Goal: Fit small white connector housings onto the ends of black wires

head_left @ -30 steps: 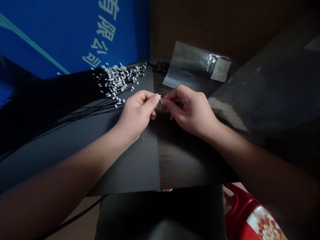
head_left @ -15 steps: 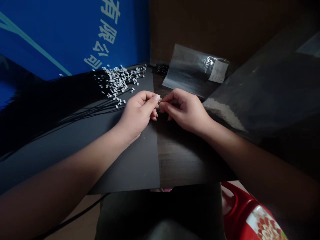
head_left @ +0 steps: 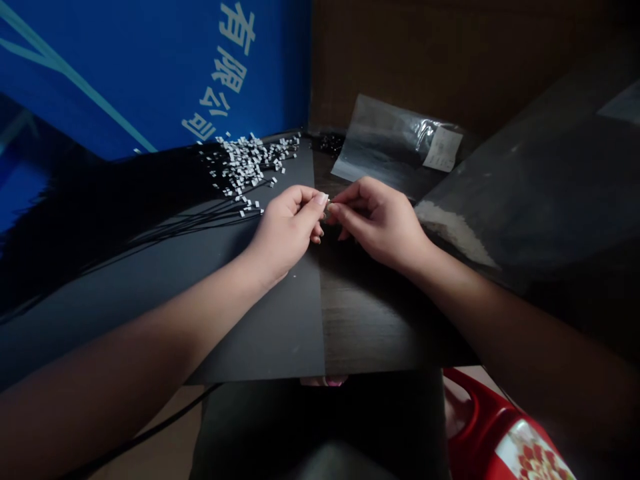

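Note:
My left hand (head_left: 290,227) is closed in a pinch over the seam between a grey mat and dark wood, its thumb pressed against the index finger. Facing it, my right hand (head_left: 385,217) pinches with thumb and index finger, the tips almost touching those of the left. Whatever is between the fingertips is tiny and mostly hidden. Just behind and left of the hands lies a bundle of thin black wires (head_left: 105,207), with many small white connectors (head_left: 247,160) at its right end.
A clear plastic bag (head_left: 385,140) with a white label lies behind my right hand. Further right, a large clear bag holds small white pieces (head_left: 457,233). A blue panel (head_left: 150,60) with white characters stands at the back left. Below the table's right edge is a red container (head_left: 487,413).
The whole view has shifted slightly, so everything on the table appears a little further right. Both hands keep their fingertip pinch, close together.

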A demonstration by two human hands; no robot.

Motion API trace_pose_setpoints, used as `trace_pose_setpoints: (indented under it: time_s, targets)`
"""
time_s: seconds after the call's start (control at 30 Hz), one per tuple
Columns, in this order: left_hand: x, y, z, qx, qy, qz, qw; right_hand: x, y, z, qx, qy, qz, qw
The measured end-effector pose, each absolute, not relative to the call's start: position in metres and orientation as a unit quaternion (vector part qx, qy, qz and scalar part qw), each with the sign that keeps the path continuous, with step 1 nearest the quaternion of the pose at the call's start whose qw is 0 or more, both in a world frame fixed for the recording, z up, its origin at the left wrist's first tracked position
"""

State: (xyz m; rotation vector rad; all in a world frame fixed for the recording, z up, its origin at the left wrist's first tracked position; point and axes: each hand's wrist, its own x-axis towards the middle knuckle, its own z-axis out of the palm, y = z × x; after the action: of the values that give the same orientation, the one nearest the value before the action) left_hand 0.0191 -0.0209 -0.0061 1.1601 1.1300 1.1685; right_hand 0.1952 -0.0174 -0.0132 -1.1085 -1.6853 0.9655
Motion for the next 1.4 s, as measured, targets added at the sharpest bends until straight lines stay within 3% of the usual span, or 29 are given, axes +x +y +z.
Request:
trace_pose_setpoints:
  time_s: [0.43, 1.4]
  targets:
    - [0.0187, -0.0197, -0.0087, 0.5, 0.469, 0.494, 0.534, 0.1948, -0.0194, -0.0114, -0.439, -0.657, 0.442, 0.424]
    - [0.0196, -0.02, -0.0048, 0.485, 0.483, 0.482, 0.547, 0.1962, -0.0175, -0.0122, -0.459, -0.716, 0.335, 0.406]
